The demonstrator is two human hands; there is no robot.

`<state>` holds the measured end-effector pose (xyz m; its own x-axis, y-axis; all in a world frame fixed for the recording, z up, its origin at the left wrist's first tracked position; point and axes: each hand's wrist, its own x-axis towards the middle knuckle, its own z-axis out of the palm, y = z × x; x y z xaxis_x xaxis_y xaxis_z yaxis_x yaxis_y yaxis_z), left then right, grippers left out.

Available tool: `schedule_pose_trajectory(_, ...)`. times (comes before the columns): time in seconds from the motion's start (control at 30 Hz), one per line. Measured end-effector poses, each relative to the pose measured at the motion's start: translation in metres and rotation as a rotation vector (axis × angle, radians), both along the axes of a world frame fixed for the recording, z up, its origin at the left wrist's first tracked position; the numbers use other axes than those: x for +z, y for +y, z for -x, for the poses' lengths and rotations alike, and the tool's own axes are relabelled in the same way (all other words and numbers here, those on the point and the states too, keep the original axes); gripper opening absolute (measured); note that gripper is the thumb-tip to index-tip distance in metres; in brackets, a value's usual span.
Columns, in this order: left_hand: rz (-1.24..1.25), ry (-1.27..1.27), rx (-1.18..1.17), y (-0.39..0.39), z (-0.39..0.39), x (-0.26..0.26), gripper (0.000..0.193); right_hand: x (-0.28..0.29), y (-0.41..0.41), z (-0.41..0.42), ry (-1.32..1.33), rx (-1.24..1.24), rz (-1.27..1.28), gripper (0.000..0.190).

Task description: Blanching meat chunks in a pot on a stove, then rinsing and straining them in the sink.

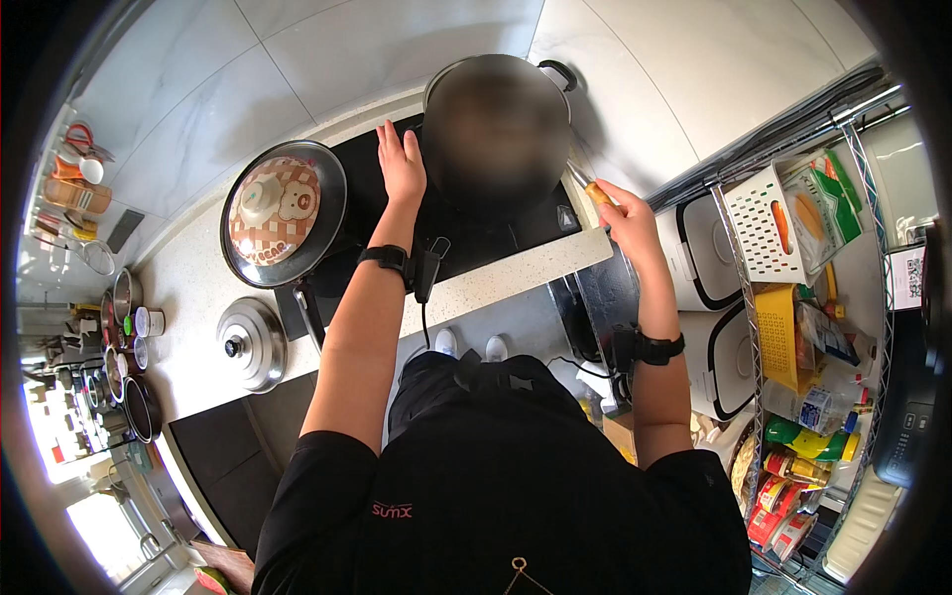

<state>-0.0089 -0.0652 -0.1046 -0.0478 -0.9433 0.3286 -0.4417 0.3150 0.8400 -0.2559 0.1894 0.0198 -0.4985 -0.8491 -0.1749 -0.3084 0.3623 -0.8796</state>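
My right hand is closed around the wooden handle of a metal-shanked utensil, whose far end is hidden at the large pot. My left hand holds nothing; its fingers point away from me, just left of that pot. The large pot has a black side handle, and its inside is blurred. It stands on the right of the black cooktop. To the left, a patterned lid or bowl with a bear design sits in a dark frying pan. A domed metal lid lies on the speckled counter.
A wire shelf rack at the right holds a white basket, a yellow basket, bottles and jars. Lidded white bins stand beside it. Bowls, pans and small tubs crowd the counter's far left. Tiled walls rise behind the cooktop.
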Motion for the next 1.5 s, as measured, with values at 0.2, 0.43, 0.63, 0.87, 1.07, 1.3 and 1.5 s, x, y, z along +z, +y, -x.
schedule_pose_trajectory(0.2,-0.021,0.008,0.000,0.001,0.000,0.003,0.063,-0.004,0.000,0.000,-0.028,0.002,0.012,0.040)
schedule_pose_trajectory(0.43,0.013,0.056,0.002,0.000,0.001,0.002,0.060,-0.006,0.001,0.000,-0.025,0.014,0.014,0.039)
schedule_pose_trajectory(0.63,0.017,0.100,-0.018,-0.001,0.000,0.000,0.059,-0.004,0.001,-0.006,-0.018,0.005,0.044,0.040)
schedule_pose_trajectory(0.87,-0.019,0.084,-0.040,0.000,0.000,0.002,0.060,0.002,-0.003,-0.015,-0.017,0.030,0.019,0.042)
schedule_pose_trajectory(1.07,-0.018,0.087,-0.033,0.000,0.001,0.002,0.059,-0.002,-0.007,-0.016,0.001,0.027,-0.006,0.041)
schedule_pose_trajectory(1.3,-0.067,0.082,-0.031,-0.003,-0.001,-0.008,0.057,-0.018,-0.028,-0.048,0.243,-0.124,0.128,0.035)
schedule_pose_trajectory(1.5,-0.083,0.105,-0.040,-0.001,0.001,-0.004,0.056,-0.032,-0.109,-0.017,0.433,-0.041,0.080,0.033)
